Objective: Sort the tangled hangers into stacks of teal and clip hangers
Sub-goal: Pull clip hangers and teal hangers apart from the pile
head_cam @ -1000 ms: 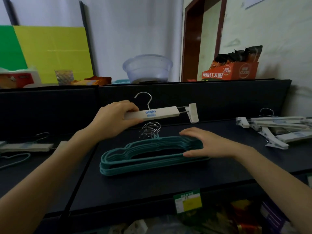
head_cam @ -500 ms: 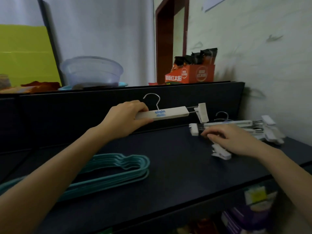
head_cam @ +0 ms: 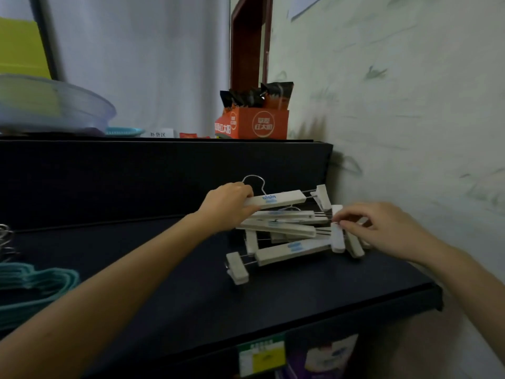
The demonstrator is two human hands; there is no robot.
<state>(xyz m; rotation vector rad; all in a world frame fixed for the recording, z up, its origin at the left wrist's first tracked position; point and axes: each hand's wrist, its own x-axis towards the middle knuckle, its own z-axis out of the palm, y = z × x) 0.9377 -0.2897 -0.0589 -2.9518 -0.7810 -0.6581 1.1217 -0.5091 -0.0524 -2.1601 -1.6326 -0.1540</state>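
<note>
Head view: L hand (head_cam: 226, 207) gripped clip hanger (head_cam: 284, 199), fingers curled round bar, over pile (head_cam: 289, 250), prob. to add it.
R hand (head_cam: 388, 231): fingers pinched pile's clip end, likely steadying.
Teal stack (head_cam: 38, 283): far left on shelf (head_cam: 300, 310), kept apart.

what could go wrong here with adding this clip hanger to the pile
1. The pile of clip hangers lies crossed and uneven. Setting the clip hanger gripped by the left hand on top may make it slide, even with the right hand touching the pile's end.
2. It could snag among the crossed hangers and tangle.
3. The lowest hanger's clip juts toward the shelf front; a nudge might push it off.
</note>
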